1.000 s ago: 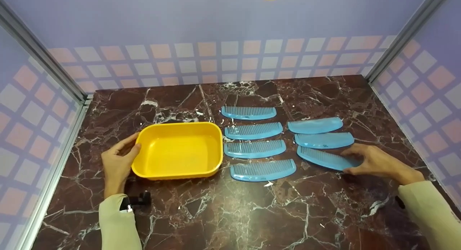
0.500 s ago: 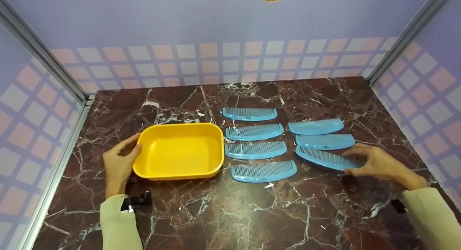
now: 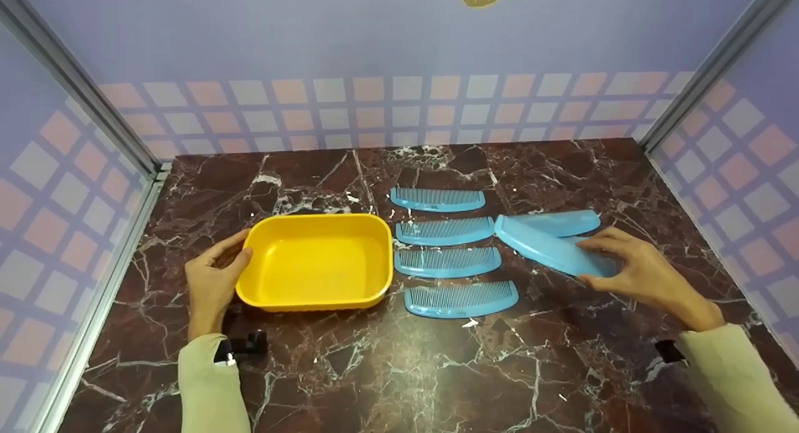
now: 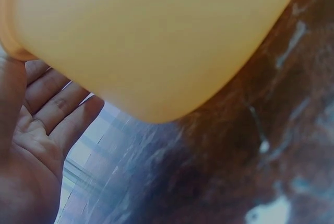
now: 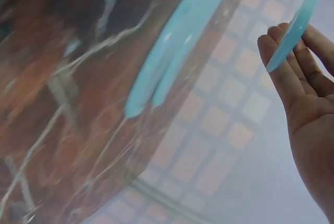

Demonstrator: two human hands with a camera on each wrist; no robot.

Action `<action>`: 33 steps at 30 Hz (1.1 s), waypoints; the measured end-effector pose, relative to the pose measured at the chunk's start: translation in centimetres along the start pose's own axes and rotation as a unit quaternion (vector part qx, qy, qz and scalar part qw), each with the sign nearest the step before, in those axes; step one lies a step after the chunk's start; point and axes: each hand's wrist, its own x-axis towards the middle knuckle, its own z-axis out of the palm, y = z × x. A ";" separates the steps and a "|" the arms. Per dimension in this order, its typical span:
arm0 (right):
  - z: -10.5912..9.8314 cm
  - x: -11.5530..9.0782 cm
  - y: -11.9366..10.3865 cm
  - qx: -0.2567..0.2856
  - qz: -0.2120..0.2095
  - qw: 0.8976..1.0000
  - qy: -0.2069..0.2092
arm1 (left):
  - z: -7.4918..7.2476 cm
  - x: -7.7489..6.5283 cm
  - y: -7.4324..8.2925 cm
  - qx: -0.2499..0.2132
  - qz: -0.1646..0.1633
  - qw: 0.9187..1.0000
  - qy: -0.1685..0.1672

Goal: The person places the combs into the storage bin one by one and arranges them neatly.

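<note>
My right hand (image 3: 649, 277) pinches one end of a blue comb (image 3: 537, 244), which is raised and tilted over the right-hand combs. In the right wrist view this comb (image 5: 297, 31) sits between thumb and fingers, off the table. A blue comb (image 3: 571, 223) lies behind it, and another under it is mostly hidden. My left hand (image 3: 215, 280) holds the left side of a yellow plastic basin (image 3: 315, 301), thumb at the rim. The left wrist view shows its fingers along the basin's outer wall (image 4: 156, 51).
A column of several blue combs (image 3: 462, 301) lies flat between the basin and the right-hand combs, teeth pointing away. The dark marbled table (image 3: 399, 383) is enclosed by purple panels with a checked band (image 3: 368, 115).
The right hand has lifted the nearest right-hand comb off the table and moved it away from me, over its neighbours. The left hand stays on the basin; the head view has shifted slightly.
</note>
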 end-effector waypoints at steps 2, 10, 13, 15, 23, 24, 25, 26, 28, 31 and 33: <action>0.3 0.7 -0.6 0.008 -0.013 1.000 0.005 | 0.0 0.0 0.0 -0.002 -0.002 1.000 0.001; 2.1 3.9 -2.9 0.024 -0.054 0.998 0.027 | 0.2 0.2 0.3 0.006 0.001 1.000 0.003; 3.0 5.1 -3.8 0.039 -0.053 0.998 0.014 | 0.3 0.2 0.3 0.008 0.002 1.000 0.002; 3.6 5.8 -4.3 0.052 -0.058 0.997 0.004 | 0.2 0.2 0.2 0.006 0.003 1.000 0.002; 5.6 8.3 -6.9 0.053 -0.113 0.992 -0.010 | 0.2 0.3 0.3 0.018 0.010 1.000 0.003; 5.8 8.5 -7.2 0.053 -0.118 0.991 -0.013 | 0.2 0.3 0.3 0.018 0.010 1.000 0.003; 6.1 8.8 -7.5 0.054 -0.121 0.991 -0.017 | 0.2 0.3 0.4 0.020 0.010 1.000 0.002; 6.3 9.1 -7.9 0.054 -0.123 0.991 -0.022 | 0.2 0.3 0.4 0.022 0.009 1.000 0.002; 6.8 9.5 -8.5 0.054 -0.125 0.990 -0.032 | 0.2 0.2 0.4 0.023 0.007 1.000 0.003; 7.6 10.2 -9.3 0.055 -0.133 0.989 -0.041 | 0.2 0.1 0.4 0.021 0.003 1.000 0.004; 8.1 10.6 -9.8 0.057 -0.140 0.987 -0.044 | 0.2 0.1 0.3 0.018 0.000 1.000 0.005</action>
